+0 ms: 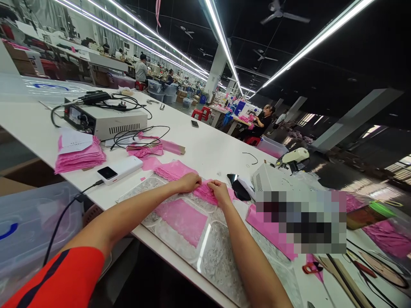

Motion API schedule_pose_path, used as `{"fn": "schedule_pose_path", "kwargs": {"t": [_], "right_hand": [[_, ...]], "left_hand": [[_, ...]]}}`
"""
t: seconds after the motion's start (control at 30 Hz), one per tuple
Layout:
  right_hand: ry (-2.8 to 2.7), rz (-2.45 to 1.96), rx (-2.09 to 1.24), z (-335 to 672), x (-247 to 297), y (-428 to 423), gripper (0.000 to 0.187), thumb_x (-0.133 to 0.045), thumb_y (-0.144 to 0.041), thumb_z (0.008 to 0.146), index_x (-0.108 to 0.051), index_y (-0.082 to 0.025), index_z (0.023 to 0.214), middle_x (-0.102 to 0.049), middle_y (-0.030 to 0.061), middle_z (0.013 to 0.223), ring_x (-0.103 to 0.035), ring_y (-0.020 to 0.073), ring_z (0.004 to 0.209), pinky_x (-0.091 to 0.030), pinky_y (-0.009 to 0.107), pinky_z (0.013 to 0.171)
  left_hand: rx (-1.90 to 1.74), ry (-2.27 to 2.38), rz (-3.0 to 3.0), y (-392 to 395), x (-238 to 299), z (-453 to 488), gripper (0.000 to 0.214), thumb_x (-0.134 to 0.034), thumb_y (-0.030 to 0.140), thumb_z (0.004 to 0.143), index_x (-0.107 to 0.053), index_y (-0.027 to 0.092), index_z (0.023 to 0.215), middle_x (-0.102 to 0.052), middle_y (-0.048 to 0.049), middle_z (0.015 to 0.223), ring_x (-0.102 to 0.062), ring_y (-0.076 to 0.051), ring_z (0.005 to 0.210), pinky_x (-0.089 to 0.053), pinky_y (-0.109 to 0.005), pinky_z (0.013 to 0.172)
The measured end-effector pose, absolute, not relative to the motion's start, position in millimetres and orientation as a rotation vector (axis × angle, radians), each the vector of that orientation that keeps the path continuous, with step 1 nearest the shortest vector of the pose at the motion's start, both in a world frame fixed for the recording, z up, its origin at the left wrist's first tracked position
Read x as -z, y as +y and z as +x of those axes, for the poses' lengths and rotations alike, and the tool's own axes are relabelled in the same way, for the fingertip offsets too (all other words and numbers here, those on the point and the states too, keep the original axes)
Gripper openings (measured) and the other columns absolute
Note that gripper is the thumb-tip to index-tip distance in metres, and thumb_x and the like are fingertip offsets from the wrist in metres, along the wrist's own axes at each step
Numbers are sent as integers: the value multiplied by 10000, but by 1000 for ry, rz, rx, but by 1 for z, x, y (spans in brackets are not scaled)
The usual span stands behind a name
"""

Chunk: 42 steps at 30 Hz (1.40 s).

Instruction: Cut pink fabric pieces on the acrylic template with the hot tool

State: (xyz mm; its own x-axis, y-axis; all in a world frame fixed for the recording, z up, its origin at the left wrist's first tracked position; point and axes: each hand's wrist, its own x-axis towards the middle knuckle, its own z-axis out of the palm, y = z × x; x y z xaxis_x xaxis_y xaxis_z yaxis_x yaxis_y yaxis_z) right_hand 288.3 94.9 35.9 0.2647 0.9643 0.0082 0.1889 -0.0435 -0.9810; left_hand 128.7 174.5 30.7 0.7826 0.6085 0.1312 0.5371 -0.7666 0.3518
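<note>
Both of my hands meet over a small pile of pink lace pieces point(205, 193) on the white table point(212, 149). My left hand point(189, 182) is closed, its fingers pinching the left end of the pile. My right hand point(219, 191) is closed on the right end. A flat pink fabric piece point(183, 219) lies just in front of my hands on a clear patterned sheet point(218, 256). Another stack of pink lace point(173, 169) sits to the left of my left hand.
A white power bank point(119, 169) with a cable lies at the left, beside a pink stack point(79, 156) and a grey metal box point(104, 119). A white machine point(276, 177) stands at the right. Red scissors point(311, 268) lie near the right. People sit at far tables.
</note>
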Motion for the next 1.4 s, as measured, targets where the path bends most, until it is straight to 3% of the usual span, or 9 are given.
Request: {"fn": "schedule_pose_path", "kwargs": {"t": [0.43,0.6,0.67,0.87,1.03,1.17,1.27,1.4], "right_hand": [[-908,-1339,-690,319,-64,81,246,-624,-403,603,-581,-188,716,-559,-41,578,-502,87,510,-415,217,459],[-873,-1329,-639,328,-71,70,263,-639,-404,601,-587,-182,731,-597,-24,605,-531,100,516,-451,234,464],[-865,-1331,-601,329,-73,65,269,-639,-416,602,-585,-182,723,-601,-19,595,-531,105,507,-461,244,463],[-798,-1348,-435,339,-77,42,335,-598,-508,642,-574,-184,725,-602,-2,579,-536,122,501,-477,265,463],[-713,-1415,-313,358,-67,-19,345,-570,-532,674,-573,-192,736,-542,-30,513,-479,113,436,-419,255,426],[-692,-1549,-294,367,-44,-90,264,-605,-457,645,-569,-197,620,-539,-22,477,-406,106,374,-311,256,380],[-671,-1698,-279,370,-28,-143,209,-632,-397,601,-578,-200,559,-558,-13,485,-472,129,449,-365,263,466],[-808,-2039,-199,369,-20,-198,205,-546,-389,664,-579,-209,573,-583,-7,520,-520,149,509,-386,277,539]], "left_hand": [[-372,995,2750,138,-61,142,292,-578,359,951,-601,155,1159,-607,-90,1193,-605,-218,1056,-516,-442,920],[-498,1179,2682,94,-63,186,434,-624,549,860,-670,133,979,-632,-134,1114,-570,-285,1098,-438,-465,980],[-545,1274,2647,83,-63,206,475,-603,581,862,-666,129,994,-628,-144,1115,-567,-298,1103,-441,-473,970],[-580,1376,2658,78,-66,241,319,-578,370,951,-587,145,1177,-609,-89,1175,-614,-217,1033,-527,-437,895],[-613,1061,2895,59,-67,236,206,-593,292,924,-633,134,1050,-631,-94,1105,-591,-244,1059,-474,-460,946],[-552,591,3086,27,-56,217,81,-616,176,821,-656,164,890,-654,-101,990,-583,-260,1019,-374,-472,1033],[-440,321,3126,4,-43,201,87,-584,135,814,-643,181,859,-652,-87,931,-583,-244,952,-324,-480,1070],[-310,100,3089,-13,-35,183,155,-515,90,838,-639,184,836,-650,-92,919,-575,-241,943,-265,-495,1115]]}}
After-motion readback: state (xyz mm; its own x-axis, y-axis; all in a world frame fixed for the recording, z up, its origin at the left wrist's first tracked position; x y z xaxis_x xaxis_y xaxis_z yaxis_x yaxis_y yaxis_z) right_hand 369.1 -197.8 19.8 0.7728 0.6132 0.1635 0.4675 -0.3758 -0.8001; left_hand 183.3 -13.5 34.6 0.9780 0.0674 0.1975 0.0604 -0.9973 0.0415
